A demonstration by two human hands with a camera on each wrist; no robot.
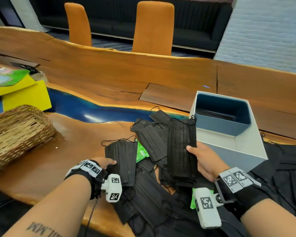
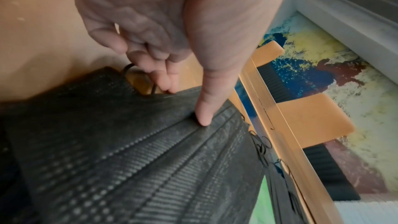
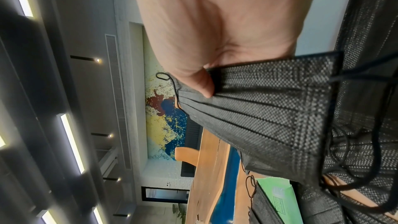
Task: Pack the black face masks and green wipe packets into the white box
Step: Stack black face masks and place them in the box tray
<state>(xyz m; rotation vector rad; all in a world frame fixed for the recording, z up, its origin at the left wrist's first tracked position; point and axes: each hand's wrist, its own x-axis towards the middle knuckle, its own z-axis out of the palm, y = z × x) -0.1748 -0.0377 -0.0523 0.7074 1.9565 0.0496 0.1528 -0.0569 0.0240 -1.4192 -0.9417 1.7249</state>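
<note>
From the head view, the right hand [image 1: 203, 161] grips a stack of black masks [image 1: 181, 151] just left of the white box [image 1: 246, 151], which stands open on the table [image 1: 109, 79]. The left hand [image 1: 104, 164] pinches another mask bundle [image 1: 122, 159] over the loose pile, where a green wipe packet [image 1: 142, 153] peeks out.

The left wrist view shows the thumb [image 2: 206, 105] pressing pleated fabric.

The right wrist view shows the thumb [image 3: 200, 81] clamping the stack's edge.

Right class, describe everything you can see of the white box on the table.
The white rectangular box looks like card or board, with smooth matte walls. It lies open, tipped toward the camera on the wooden table. A dark blue inner tray fills its far part; nothing is packed yet. Black face masks lie against its near corner.
</note>
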